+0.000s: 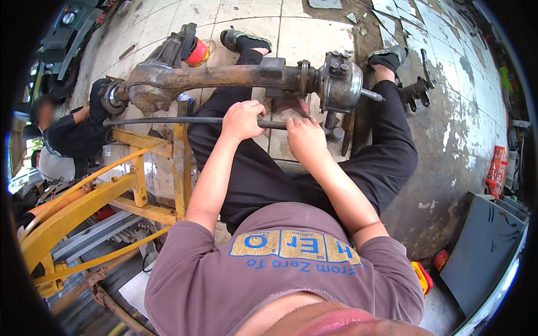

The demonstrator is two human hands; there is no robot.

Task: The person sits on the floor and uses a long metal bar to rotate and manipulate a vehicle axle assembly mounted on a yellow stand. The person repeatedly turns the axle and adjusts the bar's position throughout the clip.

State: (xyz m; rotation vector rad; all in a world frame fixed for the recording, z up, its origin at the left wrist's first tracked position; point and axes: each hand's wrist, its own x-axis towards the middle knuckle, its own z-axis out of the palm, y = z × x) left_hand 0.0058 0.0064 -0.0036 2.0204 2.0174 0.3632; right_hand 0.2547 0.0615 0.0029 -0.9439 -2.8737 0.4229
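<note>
A long dark metal rod (185, 120) lies crosswise above my thighs, its right part running behind my right hand. My left hand (244, 120) is closed around it, thumb on the near side. My right hand (306, 136) has its fingers curled down over the rod a little farther right; its fingertips are partly hidden. Just beyond the right fingers is a thin reddish-brown piece (292, 106), and I cannot tell whether they touch it. Past both hands stretches a rusty vehicle axle housing (218, 77), with a round metal hub (343, 84) at its right end.
A yellow metal frame (182, 162) stands close on my left. Another person (75, 131) sits beyond it, near the axle's left end. A red can (197, 53) is behind the axle. Farther right are a dark metal bracket (416, 92) and a grey metal box (485, 246).
</note>
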